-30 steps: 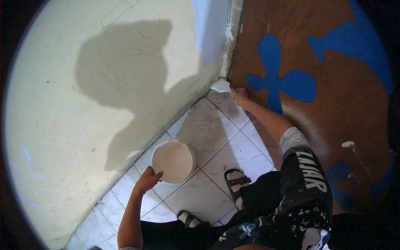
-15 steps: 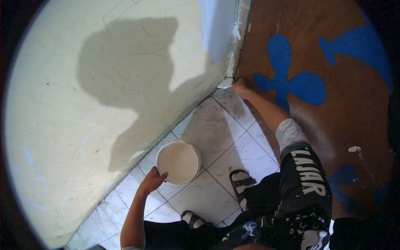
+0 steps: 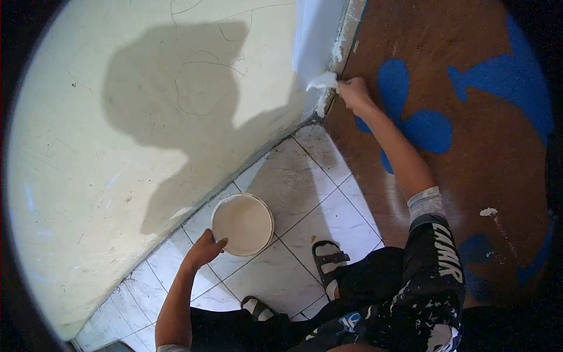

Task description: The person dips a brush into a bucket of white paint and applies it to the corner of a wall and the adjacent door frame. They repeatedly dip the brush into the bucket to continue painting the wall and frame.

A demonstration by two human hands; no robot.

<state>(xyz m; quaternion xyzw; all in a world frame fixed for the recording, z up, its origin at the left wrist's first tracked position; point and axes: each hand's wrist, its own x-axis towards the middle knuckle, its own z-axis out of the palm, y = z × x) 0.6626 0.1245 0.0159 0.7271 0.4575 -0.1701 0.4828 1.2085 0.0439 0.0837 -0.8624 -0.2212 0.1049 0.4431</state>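
A white tool (image 3: 322, 82) – a filler-loaded blade or a wad of cloth, the frame does not settle which – is pressed to the corner seam (image 3: 343, 35) in the upper centre of the frame, where a cream wall (image 3: 117, 146) meets a brown surface (image 3: 481, 176) painted with blue shapes (image 3: 431, 126). The right hand (image 3: 353, 94) is clenched around it, arm stretched up from the lower right. The tool juts out of the fist toward the left of the frame, its long axis roughly level and crossing the upright seam, its tip on the cream side.

Well below and to the left, a round white tub (image 3: 242, 224) stands on the tiled floor (image 3: 293, 182), just beside the foot of the cream wall. The left hand (image 3: 205, 249) lies against its near rim with fingers curled; whether it clasps the rim or only touches it cannot be told. It is by far the nearer hand to the tub – the right is well apart from it.

The person crouches in a paint-spattered black sleeve (image 3: 440, 258), a sandalled foot (image 3: 326, 258) planted just right of the tub.
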